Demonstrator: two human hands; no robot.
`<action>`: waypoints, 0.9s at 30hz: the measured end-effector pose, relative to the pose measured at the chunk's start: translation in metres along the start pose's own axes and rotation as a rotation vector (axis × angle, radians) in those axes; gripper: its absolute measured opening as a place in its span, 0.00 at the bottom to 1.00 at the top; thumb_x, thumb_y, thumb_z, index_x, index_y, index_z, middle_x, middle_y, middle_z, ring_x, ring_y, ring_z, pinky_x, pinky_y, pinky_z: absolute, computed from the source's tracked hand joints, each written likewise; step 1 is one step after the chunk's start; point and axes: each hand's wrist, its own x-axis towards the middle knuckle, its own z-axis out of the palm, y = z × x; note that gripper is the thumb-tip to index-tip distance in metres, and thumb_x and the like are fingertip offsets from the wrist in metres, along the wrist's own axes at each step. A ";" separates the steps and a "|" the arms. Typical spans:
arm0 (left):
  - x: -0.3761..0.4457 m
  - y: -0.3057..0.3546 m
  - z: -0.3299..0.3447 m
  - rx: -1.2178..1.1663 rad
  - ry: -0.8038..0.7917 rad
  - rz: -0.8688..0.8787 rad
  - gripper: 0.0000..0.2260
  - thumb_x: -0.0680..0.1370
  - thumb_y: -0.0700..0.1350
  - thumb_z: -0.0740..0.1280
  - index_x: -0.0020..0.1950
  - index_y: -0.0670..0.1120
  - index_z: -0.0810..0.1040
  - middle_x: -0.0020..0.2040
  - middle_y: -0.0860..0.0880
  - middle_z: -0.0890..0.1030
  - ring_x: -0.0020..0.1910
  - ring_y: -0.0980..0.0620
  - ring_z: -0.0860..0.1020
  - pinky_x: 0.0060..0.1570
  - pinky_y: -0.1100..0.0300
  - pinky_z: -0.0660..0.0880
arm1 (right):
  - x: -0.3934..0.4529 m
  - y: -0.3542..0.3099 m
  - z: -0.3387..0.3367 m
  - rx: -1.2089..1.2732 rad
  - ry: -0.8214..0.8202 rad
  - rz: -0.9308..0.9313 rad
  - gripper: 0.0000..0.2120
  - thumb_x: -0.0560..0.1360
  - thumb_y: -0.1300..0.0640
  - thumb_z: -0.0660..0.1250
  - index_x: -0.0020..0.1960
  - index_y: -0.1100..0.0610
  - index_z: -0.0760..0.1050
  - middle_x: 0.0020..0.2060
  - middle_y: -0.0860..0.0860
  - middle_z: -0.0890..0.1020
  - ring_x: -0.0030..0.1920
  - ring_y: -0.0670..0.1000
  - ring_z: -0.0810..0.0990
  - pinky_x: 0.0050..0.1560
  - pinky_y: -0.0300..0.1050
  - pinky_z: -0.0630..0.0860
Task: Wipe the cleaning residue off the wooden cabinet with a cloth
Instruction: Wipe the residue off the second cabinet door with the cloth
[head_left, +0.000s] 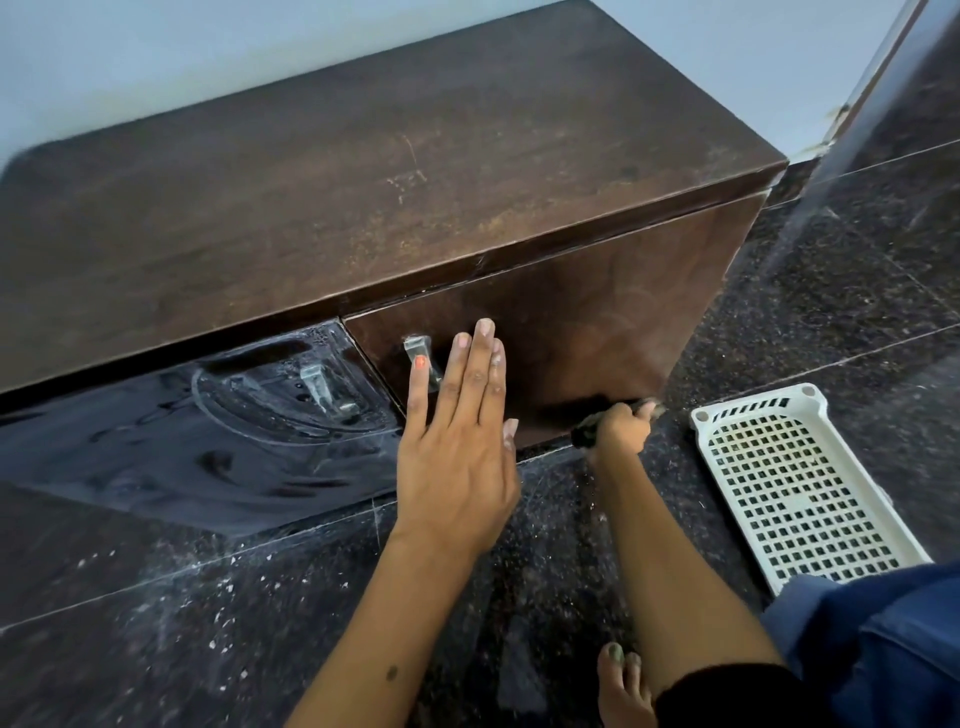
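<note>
right hand (621, 423) gripping cloth (586, 434), cabinet (363, 171)

Basket (800, 499) R of cabinet (363, 197)

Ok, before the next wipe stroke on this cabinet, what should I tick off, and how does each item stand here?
1. Cloth held: ok, the right hand grips a dark cloth at the right door's bottom edge.
2. Left hand bracing: ok, fingers straight, flat over that door beside its handle.
3. Right door free of residue: cannot tell, faint swirls show.
4. Left door wiped: not ok, white streaks remain.
5. Basket out of the way: ok, on the floor, to the right.
</note>
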 end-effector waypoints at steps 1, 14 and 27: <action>0.000 -0.001 -0.001 -0.001 0.002 0.003 0.27 0.80 0.49 0.44 0.77 0.42 0.44 0.77 0.47 0.41 0.76 0.49 0.41 0.72 0.49 0.33 | 0.006 -0.001 -0.005 0.033 -0.069 0.126 0.22 0.78 0.63 0.52 0.72 0.56 0.64 0.66 0.56 0.73 0.59 0.57 0.75 0.57 0.47 0.72; -0.002 -0.002 -0.002 0.001 -0.020 0.003 0.27 0.80 0.49 0.44 0.77 0.42 0.45 0.77 0.47 0.42 0.76 0.49 0.42 0.72 0.48 0.34 | 0.001 0.001 0.003 0.030 0.008 0.011 0.27 0.77 0.63 0.53 0.76 0.53 0.58 0.70 0.57 0.69 0.66 0.60 0.71 0.65 0.49 0.68; -0.001 -0.003 -0.007 0.025 -0.070 0.004 0.27 0.78 0.51 0.36 0.76 0.44 0.35 0.75 0.49 0.32 0.74 0.51 0.33 0.68 0.49 0.25 | 0.022 -0.028 -0.023 0.030 -0.079 0.064 0.18 0.78 0.60 0.53 0.62 0.67 0.72 0.57 0.66 0.77 0.55 0.64 0.78 0.53 0.54 0.76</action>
